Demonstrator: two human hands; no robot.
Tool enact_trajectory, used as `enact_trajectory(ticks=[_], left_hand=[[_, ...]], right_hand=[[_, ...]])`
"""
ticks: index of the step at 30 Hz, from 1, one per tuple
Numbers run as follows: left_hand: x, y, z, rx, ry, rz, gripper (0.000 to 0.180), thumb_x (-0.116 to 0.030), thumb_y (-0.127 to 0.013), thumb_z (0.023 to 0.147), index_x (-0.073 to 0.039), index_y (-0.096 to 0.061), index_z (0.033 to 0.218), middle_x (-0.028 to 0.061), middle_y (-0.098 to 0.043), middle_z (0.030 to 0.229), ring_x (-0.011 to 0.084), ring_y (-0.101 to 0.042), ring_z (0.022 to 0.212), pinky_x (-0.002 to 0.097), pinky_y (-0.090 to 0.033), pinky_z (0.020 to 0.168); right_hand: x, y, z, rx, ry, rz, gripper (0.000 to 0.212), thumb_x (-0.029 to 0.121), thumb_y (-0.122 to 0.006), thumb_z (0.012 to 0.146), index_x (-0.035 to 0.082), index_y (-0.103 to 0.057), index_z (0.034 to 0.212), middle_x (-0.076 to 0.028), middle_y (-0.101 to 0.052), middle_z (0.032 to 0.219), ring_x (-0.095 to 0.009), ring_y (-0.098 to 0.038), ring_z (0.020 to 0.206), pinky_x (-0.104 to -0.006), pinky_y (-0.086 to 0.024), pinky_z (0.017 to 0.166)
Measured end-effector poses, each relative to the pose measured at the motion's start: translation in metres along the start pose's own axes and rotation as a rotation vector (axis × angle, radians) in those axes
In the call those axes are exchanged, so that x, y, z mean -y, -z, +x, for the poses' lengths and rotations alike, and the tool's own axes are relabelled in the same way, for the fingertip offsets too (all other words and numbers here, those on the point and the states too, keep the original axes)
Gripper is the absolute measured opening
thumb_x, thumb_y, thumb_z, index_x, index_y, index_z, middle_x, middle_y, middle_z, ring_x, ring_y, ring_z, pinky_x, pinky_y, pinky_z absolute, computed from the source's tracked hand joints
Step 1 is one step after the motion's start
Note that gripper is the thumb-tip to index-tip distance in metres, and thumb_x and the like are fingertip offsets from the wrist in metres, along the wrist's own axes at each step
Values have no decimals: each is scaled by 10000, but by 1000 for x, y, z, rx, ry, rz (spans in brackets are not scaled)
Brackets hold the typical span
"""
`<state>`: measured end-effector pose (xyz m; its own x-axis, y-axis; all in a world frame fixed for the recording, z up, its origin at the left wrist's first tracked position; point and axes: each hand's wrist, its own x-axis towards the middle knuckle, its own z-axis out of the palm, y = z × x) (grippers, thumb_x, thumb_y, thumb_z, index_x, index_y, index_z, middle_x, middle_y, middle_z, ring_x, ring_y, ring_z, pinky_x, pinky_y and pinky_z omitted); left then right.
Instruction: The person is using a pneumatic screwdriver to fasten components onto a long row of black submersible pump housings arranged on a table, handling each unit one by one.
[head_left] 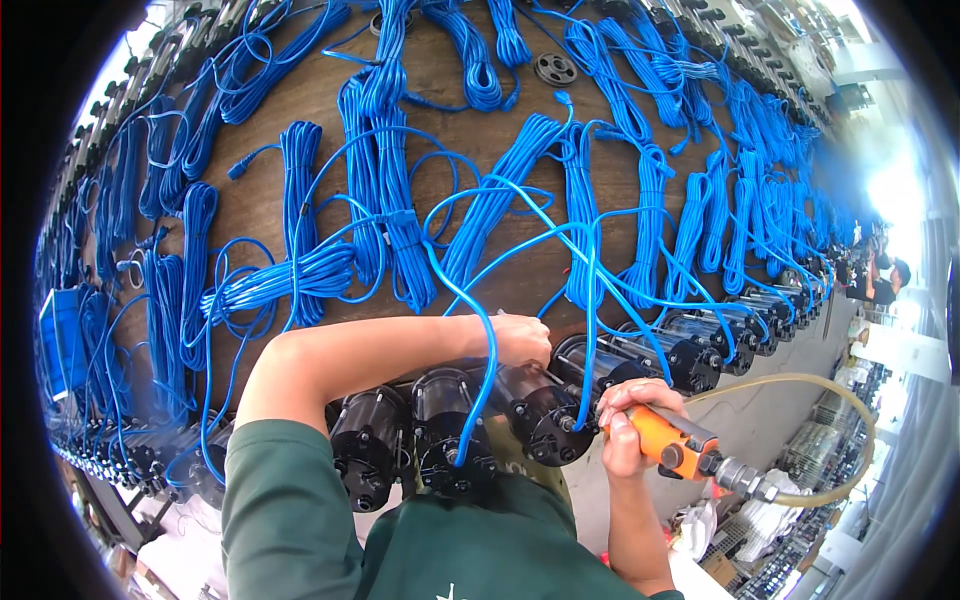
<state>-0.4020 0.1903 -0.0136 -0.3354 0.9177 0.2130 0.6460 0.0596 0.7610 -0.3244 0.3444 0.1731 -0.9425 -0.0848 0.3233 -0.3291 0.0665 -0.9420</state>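
My left hand (pixel 520 340) is closed over the far end of a black cylindrical unit (pixel 550 425), its fingers bent and partly hidden. The unit's round end cap with bolts faces me, and a blue cable runs out of it. My right hand (pixel 635 425) grips an orange air wrench (pixel 672 440) just right of that cap. The tool's head is hidden behind my fingers, so I cannot tell whether it touches a bolt. A metal coupling (pixel 745 478) joins the tool to a yellowish air hose (pixel 868 430). Another black unit (pixel 450 425) lies just left, under my left forearm.
Many bundled blue cables (pixel 510 195) cover the brown tabletop (pixel 270 190). Similar black units (pixel 690 355) line the near edge on both sides. A small black wheel (pixel 555 69) lies farther back. A blue bin (pixel 62 340) stands far left; another person (pixel 885 275) is far right.
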Motion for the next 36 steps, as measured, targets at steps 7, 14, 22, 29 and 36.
enact_trajectory(ticks=[7,14,22,29,36], left_hand=[[-5,-5,-32,91,291,113,202,-68,-668,755,-13,-692,949,188,-704,894,391,-680,915,516,-546,773],[-13,-54,-91,-20,414,-53,203,-144,-730,797,-22,-732,959,155,-703,879,359,-677,890,476,-546,786],[-12,-62,-97,-167,231,50,216,-175,-707,850,-20,-735,997,124,-702,885,311,-674,902,425,-555,767],[-23,-40,-95,-92,174,92,235,-180,-646,857,-41,-723,1030,147,-693,930,323,-673,911,421,-554,782],[-16,-53,-92,-56,205,133,215,-196,-611,858,-75,-726,994,129,-696,875,329,-685,858,443,-560,738]], right_hand=[[-3,5,0,-2,-16,53,310,3,-558,787,-27,-520,1093,-166,-607,906,-153,-555,578,-301,-525,564],[8,2,-4,-51,-67,17,463,8,-547,797,-52,-486,1252,-182,-631,964,-150,-558,599,-295,-513,590],[92,-1,-12,126,36,180,372,6,-645,852,-10,-512,1198,-159,-639,883,-205,-623,590,-330,-550,548],[52,-39,-1,253,131,68,234,-21,-657,739,-29,-633,971,-148,-688,779,-192,-681,590,-285,-573,558],[29,-38,-3,486,107,21,245,-13,-666,806,-12,-591,1039,-142,-671,843,-193,-660,630,-293,-572,578]])
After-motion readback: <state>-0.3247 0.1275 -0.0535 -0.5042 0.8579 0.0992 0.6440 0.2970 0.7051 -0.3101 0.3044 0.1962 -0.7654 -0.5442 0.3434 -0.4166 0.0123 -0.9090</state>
